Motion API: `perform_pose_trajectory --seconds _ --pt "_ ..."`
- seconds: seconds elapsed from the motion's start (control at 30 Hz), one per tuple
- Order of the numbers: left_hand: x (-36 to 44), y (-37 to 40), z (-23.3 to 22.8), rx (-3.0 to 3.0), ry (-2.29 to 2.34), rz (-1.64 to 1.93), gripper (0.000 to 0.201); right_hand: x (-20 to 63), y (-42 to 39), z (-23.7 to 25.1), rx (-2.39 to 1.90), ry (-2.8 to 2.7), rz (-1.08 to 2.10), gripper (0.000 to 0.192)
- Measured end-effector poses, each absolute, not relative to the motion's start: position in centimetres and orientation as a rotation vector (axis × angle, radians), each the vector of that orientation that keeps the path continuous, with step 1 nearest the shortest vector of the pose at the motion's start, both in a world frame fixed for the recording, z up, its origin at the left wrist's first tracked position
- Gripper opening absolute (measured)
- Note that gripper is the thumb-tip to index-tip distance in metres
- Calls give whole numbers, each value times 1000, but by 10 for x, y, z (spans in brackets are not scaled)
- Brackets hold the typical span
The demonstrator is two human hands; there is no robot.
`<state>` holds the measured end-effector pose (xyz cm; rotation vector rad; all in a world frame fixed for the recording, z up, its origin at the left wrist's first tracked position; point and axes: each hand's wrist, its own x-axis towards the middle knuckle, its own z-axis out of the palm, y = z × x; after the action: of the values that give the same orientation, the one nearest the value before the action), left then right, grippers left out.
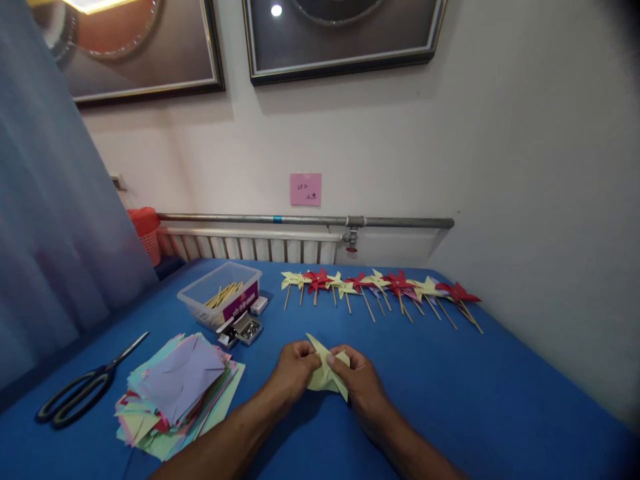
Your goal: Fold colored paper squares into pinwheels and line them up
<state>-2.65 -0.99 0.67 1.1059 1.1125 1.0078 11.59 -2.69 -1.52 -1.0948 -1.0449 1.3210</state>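
My left hand (294, 371) and my right hand (361, 381) both pinch a pale yellow folded paper piece (326, 371) just above the blue table (450, 387). The paper's corners are bent toward its middle, and one point sticks up between my thumbs. A row of finished paper pinwheels (380, 285) in yellow, red and purple, each on a thin wooden stick, lies farther back across the table.
A stack of coloured paper squares (177, 390) lies left of my hands, with black scissors (85, 390) beyond it. A clear plastic box of wooden sticks (220, 299) and a small open box of pins (244, 329) sit behind. A radiator and pipe (300, 220) run along the wall.
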Motion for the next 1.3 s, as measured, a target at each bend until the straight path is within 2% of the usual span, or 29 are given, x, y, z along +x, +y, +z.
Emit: perform_pose_trajectory --seconds 0.83,1.3 --pt "-22 -15 12 980 1020 1077 39 112 -30 -10 -1180 -1072 1211 38" --pt "-30 -8 13 907 1054 1174 34 118 -26 -17 -1082 -992 1312 48"
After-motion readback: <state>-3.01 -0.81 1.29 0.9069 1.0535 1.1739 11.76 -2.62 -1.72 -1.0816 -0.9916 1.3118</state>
